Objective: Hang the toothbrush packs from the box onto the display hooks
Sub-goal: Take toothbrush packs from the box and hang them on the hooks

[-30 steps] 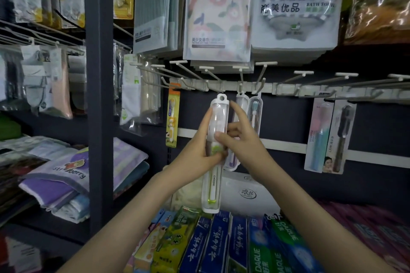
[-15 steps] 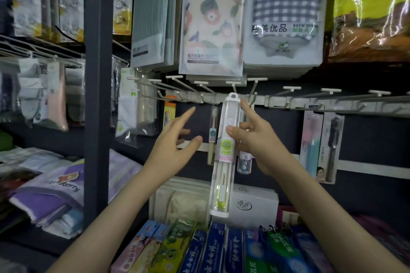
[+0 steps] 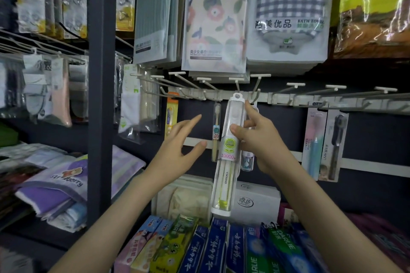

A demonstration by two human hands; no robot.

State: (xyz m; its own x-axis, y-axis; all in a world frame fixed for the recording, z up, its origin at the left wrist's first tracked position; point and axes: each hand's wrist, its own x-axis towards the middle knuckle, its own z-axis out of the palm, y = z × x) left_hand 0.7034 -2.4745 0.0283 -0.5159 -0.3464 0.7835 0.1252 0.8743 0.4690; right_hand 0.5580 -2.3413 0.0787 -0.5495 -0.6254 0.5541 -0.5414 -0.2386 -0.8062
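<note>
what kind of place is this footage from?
Most likely a retail shop's toiletries aisle: packaged bath towels hang above a rail of display hooks, toothpaste boxes are lined up below, and the right hand holds a toothbrush pack up by a hook.

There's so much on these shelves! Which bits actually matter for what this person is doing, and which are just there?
Part of the job: the toothbrush pack, pinched by the right hand; the open left hand beside it; the display hooks; the hanging toothbrushes.

Just there: toothpaste boxes below; towel packs above; folded towels at left.
</note>
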